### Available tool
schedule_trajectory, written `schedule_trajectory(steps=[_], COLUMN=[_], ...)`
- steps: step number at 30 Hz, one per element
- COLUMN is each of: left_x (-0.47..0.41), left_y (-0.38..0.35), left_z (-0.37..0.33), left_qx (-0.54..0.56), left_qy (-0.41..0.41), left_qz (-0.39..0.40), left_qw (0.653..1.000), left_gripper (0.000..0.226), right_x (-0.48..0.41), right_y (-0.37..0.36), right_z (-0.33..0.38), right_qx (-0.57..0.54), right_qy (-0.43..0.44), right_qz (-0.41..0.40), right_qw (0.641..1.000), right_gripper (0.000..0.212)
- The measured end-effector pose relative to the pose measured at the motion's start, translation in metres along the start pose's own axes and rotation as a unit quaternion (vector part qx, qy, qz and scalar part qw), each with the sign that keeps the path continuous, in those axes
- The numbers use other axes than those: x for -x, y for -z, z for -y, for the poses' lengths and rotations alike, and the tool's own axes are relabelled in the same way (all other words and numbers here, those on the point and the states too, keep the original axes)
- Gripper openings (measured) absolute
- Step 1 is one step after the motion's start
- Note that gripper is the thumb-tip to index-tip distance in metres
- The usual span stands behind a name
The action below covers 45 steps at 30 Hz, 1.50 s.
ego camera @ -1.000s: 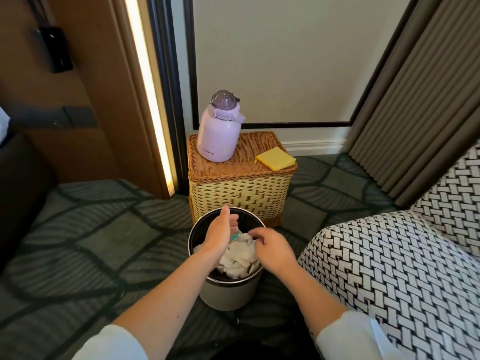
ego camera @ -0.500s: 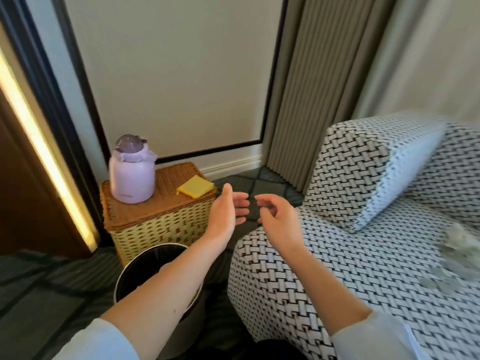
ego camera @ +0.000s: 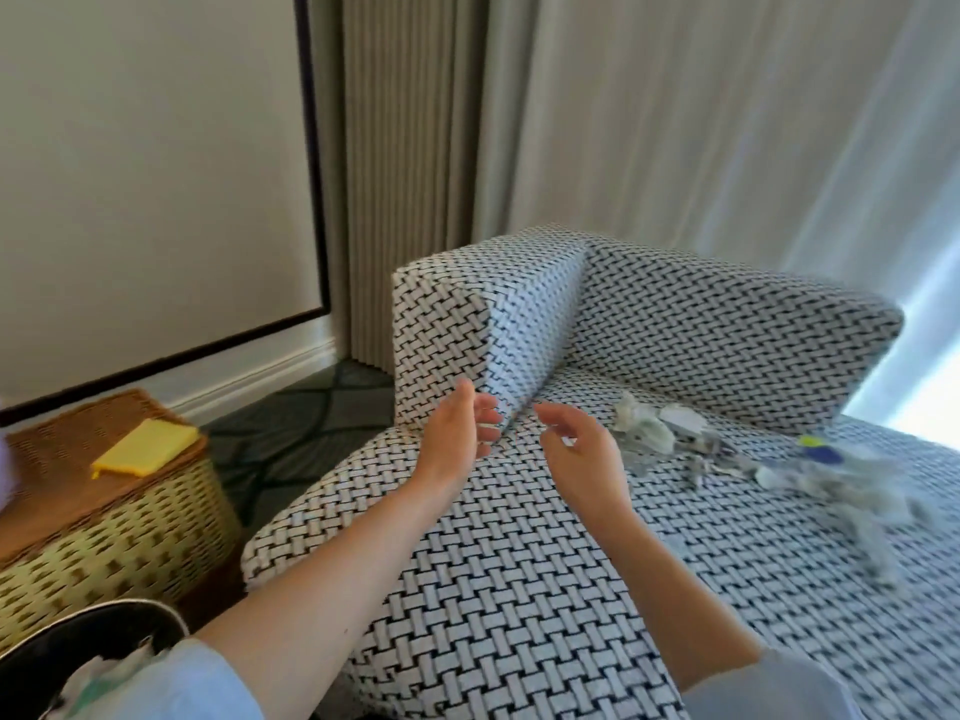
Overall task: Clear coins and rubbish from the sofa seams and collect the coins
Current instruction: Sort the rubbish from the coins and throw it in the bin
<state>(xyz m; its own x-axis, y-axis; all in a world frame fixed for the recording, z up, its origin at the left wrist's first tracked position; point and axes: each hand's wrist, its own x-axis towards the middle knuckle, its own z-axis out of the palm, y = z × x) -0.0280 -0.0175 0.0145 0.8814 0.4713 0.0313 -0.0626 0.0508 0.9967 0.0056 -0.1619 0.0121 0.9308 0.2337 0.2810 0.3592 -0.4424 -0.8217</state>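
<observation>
daylight is pouring in from your right through the sheer curtain [ego camera: 727, 122], and it's burning out to white glare at the right edge behind the sofa [ego camera: 519, 589]. the scene is reading bright, with shadows falling soft and faint beneath your forearms. motion blur is smearing the rubbish [ego camera: 810, 470] on the seat and the weave around it. your left hand [ego camera: 452, 449] is ghosting at the fingers [ego camera: 487, 414]. the wide lens is leaning the wall trim [ego camera: 313, 148] and stretching the corners, and the bin [ego camera: 104, 615] is sitting dark and soft.

The black-and-white woven sofa seat [ego camera: 519, 589] carries a blurred heap of crumpled wrappers and paper scraps [ego camera: 670, 439], lying just before the back cushion [ego camera: 727, 330].
</observation>
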Motion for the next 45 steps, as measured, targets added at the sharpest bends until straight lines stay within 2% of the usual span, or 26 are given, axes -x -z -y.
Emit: schedule_trajectory(steps=[9,12,17,22,27,29,33,35,39,45], left_x=[-0.001,-0.005,-0.011,-0.022,-0.038,-0.043,-0.054,-0.060,-0.071,-0.087], left_y=[-0.091,-0.116,-0.144,-0.162,-0.179,-0.185,-0.197,-0.203,-0.218,-0.231], left_z=[0.016,0.022,0.041,0.059,0.070,0.074,0.080,0.081,0.082,0.090], left_qx=[-0.068,-0.080,-0.125,-0.185,-0.231,-0.256,-0.314,-0.345,-0.358,-0.442], left_qy=[-0.038,-0.043,-0.049,-0.051,-0.089,-0.100,-0.146,-0.176,-0.211,-0.176], left_qz=[0.096,0.124,0.153,0.172,0.153,0.137,0.094,0.078,0.076,0.116], left_qw=[0.992,0.988,0.979,0.966,0.957,0.952,0.933,0.918,0.906,0.872], left_gripper=[0.048,0.045,0.040,0.037,0.020,0.017,0.023,0.031,0.049,0.071], right_x=[-0.002,-0.004,-0.011,-0.026,-0.038,-0.042,-0.046,-0.048,-0.057,-0.073], right_y=[0.079,0.098,0.116,0.124,0.125,0.123,0.119,0.118,0.124,0.127], right_z=[-0.061,-0.079,-0.110,-0.137,-0.160,-0.166,-0.178,-0.181,-0.188,-0.196], right_qx=[0.048,0.071,0.087,0.108,0.161,0.176,0.174,0.161,0.131,0.232], right_qy=[-0.038,-0.053,-0.084,-0.102,-0.130,-0.132,-0.089,-0.057,0.000,-0.013], right_qz=[-0.060,-0.079,-0.087,-0.088,-0.056,-0.049,-0.065,-0.105,-0.238,-0.297], right_qw=[0.996,0.993,0.989,0.985,0.977,0.974,0.979,0.980,0.962,0.926], right_gripper=[0.032,0.038,0.043,0.040,0.066,0.069,0.044,0.036,0.041,0.051])
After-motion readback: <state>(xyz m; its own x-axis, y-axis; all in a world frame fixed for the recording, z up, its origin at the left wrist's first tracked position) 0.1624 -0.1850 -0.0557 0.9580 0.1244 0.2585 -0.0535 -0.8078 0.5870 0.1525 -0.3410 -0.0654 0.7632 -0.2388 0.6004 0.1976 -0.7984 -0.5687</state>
